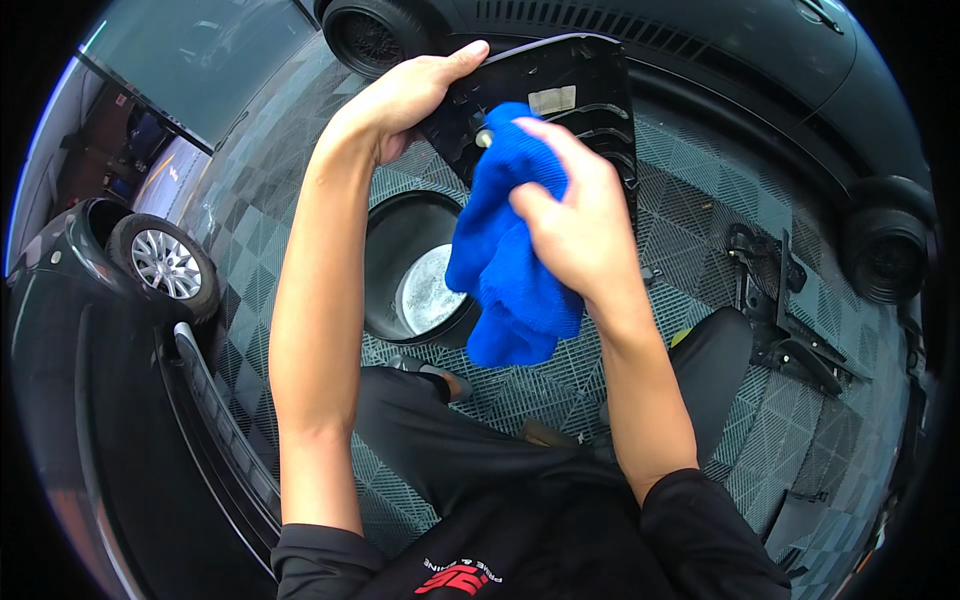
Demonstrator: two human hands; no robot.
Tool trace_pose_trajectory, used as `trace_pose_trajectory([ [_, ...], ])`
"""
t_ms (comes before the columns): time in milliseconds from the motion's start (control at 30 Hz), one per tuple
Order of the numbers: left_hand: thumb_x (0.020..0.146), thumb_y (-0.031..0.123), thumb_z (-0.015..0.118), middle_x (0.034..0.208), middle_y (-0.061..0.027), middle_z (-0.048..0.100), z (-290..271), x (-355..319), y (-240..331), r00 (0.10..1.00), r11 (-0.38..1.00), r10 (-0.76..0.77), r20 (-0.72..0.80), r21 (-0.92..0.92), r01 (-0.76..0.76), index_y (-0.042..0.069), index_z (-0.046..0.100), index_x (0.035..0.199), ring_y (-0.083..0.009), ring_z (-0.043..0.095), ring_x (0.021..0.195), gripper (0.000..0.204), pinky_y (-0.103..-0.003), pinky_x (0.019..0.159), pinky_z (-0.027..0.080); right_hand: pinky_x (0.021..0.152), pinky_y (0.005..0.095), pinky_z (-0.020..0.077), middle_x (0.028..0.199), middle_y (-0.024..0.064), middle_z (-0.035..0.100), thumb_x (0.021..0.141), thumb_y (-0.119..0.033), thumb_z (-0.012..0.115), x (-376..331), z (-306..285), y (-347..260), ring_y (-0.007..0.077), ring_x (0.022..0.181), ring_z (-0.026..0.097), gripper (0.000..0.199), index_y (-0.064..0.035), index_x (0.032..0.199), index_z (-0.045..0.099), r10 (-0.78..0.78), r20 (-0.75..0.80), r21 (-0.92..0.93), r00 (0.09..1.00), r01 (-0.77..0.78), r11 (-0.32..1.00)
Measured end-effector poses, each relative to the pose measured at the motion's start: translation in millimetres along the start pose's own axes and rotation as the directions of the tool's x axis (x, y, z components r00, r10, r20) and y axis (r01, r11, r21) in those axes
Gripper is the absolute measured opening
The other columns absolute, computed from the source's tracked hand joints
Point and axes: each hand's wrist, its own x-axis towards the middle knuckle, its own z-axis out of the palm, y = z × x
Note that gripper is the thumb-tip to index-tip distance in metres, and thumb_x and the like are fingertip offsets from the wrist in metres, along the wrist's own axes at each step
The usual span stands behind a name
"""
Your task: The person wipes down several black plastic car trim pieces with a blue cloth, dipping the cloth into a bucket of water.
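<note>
My left hand (415,95) grips the upper left edge of a black plastic car trim panel (590,75), its thumb lying along the rim. The panel is tilted up, with its ribbed side and a pale label (552,99) facing me. In my right hand (580,215) is a bunched blue cloth (510,260), pressed or held close against the panel's face; its lower end hangs down. Some of the right fingers are blurred and partly hidden by the cloth. Below the panel stands a black bucket (385,290) with whitish, foamy liquid (432,288) in it.
A black car with a silver wheel (168,262) stands at the left, a dark grey car (720,60) across the far side. Black plastic parts (775,300) lie on the grey grid-tile floor (690,190) to the right. My bent knees flank the near floor.
</note>
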Motion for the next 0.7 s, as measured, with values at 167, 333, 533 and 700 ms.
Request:
trace_pose_trajectory([
  [167, 0.098, 0.043, 0.059, 0.099, -0.0091, 0.072, 14, -12, 10, 0.997, 0.982, 0.006, 0.073, -0.188, 0.008, 0.000, 0.066, 0.112, -0.0125, 0.071, 0.080, 0.046, -0.026, 0.068, 0.060, 0.087, 0.0440, 0.0532, 0.110, 0.0214, 0.061, 0.075, -0.004, 0.060, 33, -4, 15, 0.0381, 0.100, 0.064, 0.050, -0.0025, 0.125, 0.062, -0.324, -0.164, -0.311, 0.932, 0.263, 0.913],
  [333, 0.100, 0.044, 0.055, 0.094, -0.0080, 0.072, 5, -7, 2, 0.999, 0.995, -0.018, 0.027, -0.096, 0.020, 0.001, 0.066, 0.105, -0.0119, 0.070, 0.076, 0.044, -0.027, 0.069, 0.060, 0.068, 0.0408, 0.0562, 0.093, 0.0081, 0.052, 0.071, -0.002, 0.064, 39, 0, 18, 0.0277, 0.087, 0.061, 0.054, -0.0229, 0.121, 0.068, -0.485, 0.052, -0.546, 0.873, 0.431, 0.718],
  [533, 0.099, 0.042, 0.058, 0.095, -0.0078, 0.072, 4, 4, 2, 0.998, 0.995, -0.020, 0.065, -0.098, 0.027, 0.000, 0.066, 0.110, -0.0129, 0.071, 0.076, 0.044, -0.028, 0.069, 0.062, 0.068, 0.0428, 0.0550, 0.095, 0.0106, 0.050, 0.073, -0.002, 0.064, 47, -10, 40, 0.0296, 0.089, 0.059, 0.060, -0.0211, 0.130, 0.063, -0.403, -0.191, -0.637, 0.895, 0.199, 0.744],
  [700, 0.099, 0.043, 0.058, 0.098, -0.0087, 0.072, 3, 2, 0, 0.995, 0.990, -0.034, 0.095, -0.131, 0.047, 0.000, 0.066, 0.110, -0.0128, 0.071, 0.082, 0.045, -0.029, 0.074, 0.061, 0.064, 0.0408, 0.0560, 0.095, 0.0093, 0.048, 0.074, 0.000, 0.064, 34, 10, 35, 0.0280, 0.088, 0.058, 0.063, -0.0260, 0.131, 0.062, -0.497, 0.057, -0.608, 0.866, 0.425, 0.671],
])
